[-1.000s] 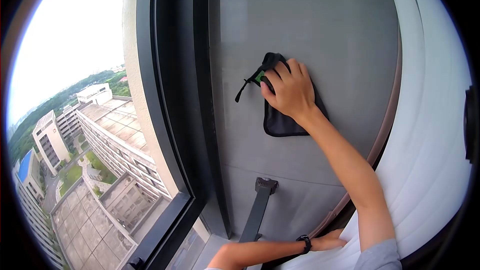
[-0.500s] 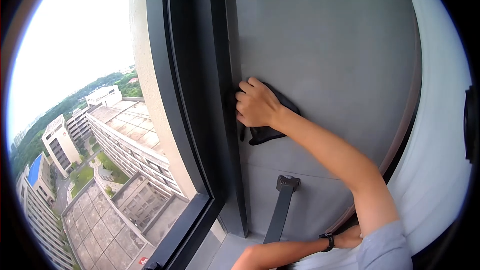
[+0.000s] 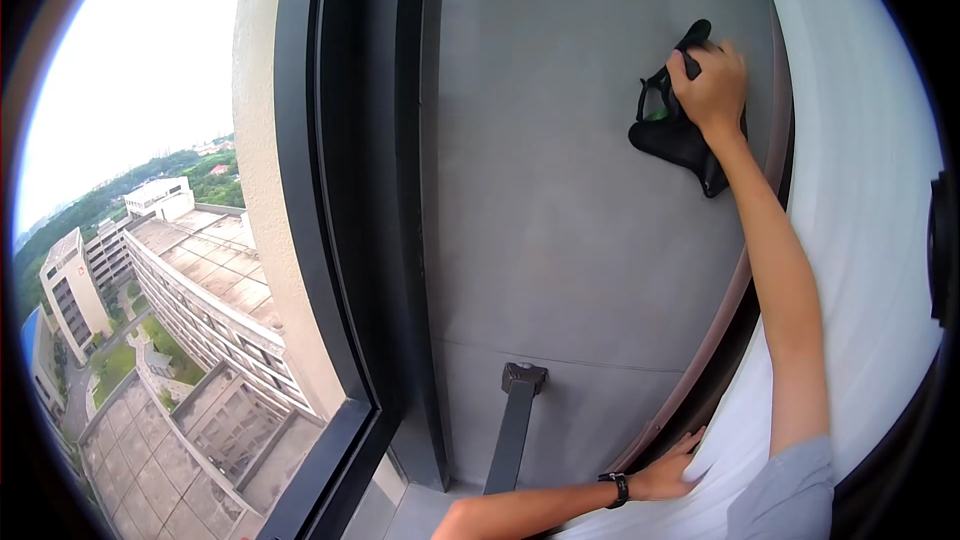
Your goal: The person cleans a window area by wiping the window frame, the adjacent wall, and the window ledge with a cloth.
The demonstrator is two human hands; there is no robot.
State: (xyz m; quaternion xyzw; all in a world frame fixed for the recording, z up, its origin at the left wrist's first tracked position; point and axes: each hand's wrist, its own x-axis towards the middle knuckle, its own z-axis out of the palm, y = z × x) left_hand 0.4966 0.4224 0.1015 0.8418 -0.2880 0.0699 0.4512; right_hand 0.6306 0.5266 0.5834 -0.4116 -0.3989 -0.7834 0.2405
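My right hand (image 3: 712, 85) is closed on a black cloth-like piece (image 3: 680, 143), pressed against the grey wall panel (image 3: 560, 200) near its upper right edge. The piece has rounded corners, a thin loop on its left side and a small green spot; the part under my fingers is hidden. Lower down, my left hand (image 3: 668, 468), with a black watch (image 3: 615, 488) on the wrist, lies against the white curtain (image 3: 860, 240). Its visible fingers are stretched out and slightly apart.
A dark window frame (image 3: 345, 190) runs down the left, with buildings (image 3: 210, 280) far below outside. A dark metal bar (image 3: 512, 435) with a bracket meets the panel low in the middle. A brownish edge strip (image 3: 735, 295) borders the panel on the right.
My right hand has carried the black cloth-like piece from beside the window frame up and right across the panel. The left hand's fingers now show against the curtain. The whole view has shifted slightly.
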